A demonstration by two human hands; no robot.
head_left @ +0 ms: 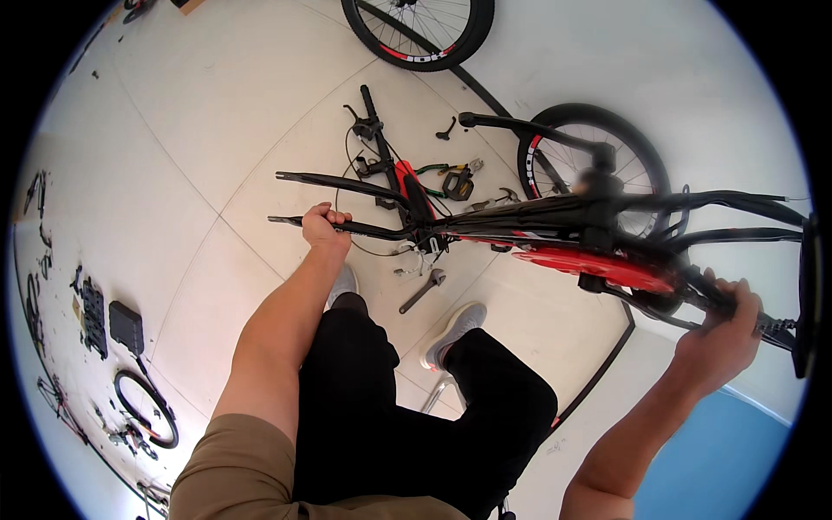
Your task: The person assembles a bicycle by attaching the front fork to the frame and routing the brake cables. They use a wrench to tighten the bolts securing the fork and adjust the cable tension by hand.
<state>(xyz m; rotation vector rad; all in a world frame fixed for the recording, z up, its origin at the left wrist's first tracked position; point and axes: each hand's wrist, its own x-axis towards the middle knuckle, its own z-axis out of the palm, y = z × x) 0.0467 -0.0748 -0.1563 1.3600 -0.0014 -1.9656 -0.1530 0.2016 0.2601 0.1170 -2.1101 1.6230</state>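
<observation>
A black bicycle frame (529, 217) with a red chain guard (598, 264) lies sideways across my view, above the floor. My left hand (326, 225) is closed around one leg of the front fork (368, 230) near its tip; no wheel sits in the fork. My right hand (724, 338) is wrapped round the rear part of the frame by the chain, next to the sprockets (777, 328). Exactly which tube it grips is partly hidden. A handlebar (373, 117) with brake lever and cables lies beyond the fork. An adjustable wrench (423, 291) lies on the floor near my shoes.
One wheel (420, 62) lies at the far side, and another wheel (535, 152) leans by the wall behind the frame. A pedal (458, 185) and small parts lie near the handlebar. At left are a black case (126, 326), a tool tray (94, 321) and another wheel (165, 407).
</observation>
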